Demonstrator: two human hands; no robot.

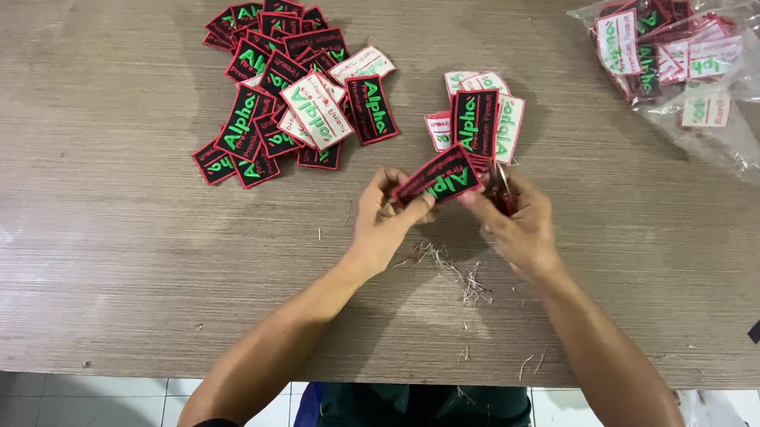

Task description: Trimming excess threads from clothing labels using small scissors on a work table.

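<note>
At mid-desk (93, 257), on grey wood-grain: trimming of stray threads from an embroidered patch (437, 176), by the look of it, with the next move likely calling for a steady snip close along the red border and no bite into the stitching. Far right, a clear plastic bag (722, 52) stuffed with more patches. Far left of centre, a loose heap of patches (288, 83), black with green lettering, some flipped to white backs. Just beyond the hands, a smaller stack (479, 115), near the held patch but apart from it. Left hand (385, 218) closed, thumb and fingers pinching the patch's left end, lifted clear of the desk. Right hand (517, 218) curled around a small red-handled cutter (502, 193), largely hidden, blades hard to make out, at the patch's right end. Near the wrists, a scatter of thread clippings (454, 270).
</note>
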